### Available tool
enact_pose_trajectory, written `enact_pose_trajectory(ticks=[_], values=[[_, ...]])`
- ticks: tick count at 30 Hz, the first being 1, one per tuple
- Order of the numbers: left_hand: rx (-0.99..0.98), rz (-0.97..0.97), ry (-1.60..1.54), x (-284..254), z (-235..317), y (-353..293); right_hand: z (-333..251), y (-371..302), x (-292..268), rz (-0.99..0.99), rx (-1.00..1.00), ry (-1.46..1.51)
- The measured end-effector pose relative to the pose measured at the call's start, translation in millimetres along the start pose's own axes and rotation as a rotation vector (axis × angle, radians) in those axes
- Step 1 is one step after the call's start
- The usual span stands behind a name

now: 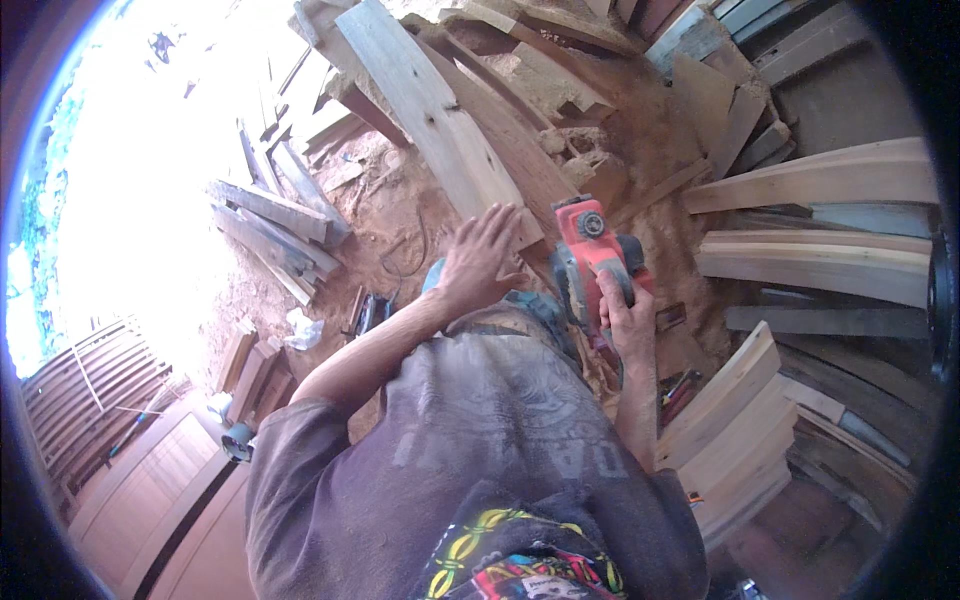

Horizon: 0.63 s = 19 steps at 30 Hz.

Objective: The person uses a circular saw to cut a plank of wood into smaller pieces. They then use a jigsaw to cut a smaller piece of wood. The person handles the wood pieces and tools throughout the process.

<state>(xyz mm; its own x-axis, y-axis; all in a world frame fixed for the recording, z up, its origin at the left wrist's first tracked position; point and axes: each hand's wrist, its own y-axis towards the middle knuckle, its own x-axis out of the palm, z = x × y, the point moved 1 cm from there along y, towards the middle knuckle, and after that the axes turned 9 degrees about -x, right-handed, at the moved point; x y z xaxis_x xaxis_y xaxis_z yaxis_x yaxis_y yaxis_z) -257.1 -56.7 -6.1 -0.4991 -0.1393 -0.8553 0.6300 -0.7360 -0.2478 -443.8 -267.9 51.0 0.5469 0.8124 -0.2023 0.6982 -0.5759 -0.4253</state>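
Note:
A long pale wooden board (440, 125) slants away from me toward the upper left, with dark knots on its face. My left hand (482, 258) lies at its near end, fingers stretched out and apart. To the right, my right hand (628, 312) is wrapped round the rear handle of a red and black electric hand planer (590, 240). The planer is beside the board's near end; its sole is hidden, so I cannot tell whether it touches wood.
Sawdust covers the ground (385, 215). Stacked timbers (820, 260) line the right side, and pale planks (730, 430) lie at lower right. Loose offcuts (275, 225) are piled at left. Wooden door panels (150, 490) rest at lower left.

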Motion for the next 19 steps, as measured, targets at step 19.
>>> enact_pose_trajectory(ticks=[19], values=[[0.224, 0.078, 0.217, 40, -24, 3, 143, -109, -112, 0.340, 0.473, -0.832]])
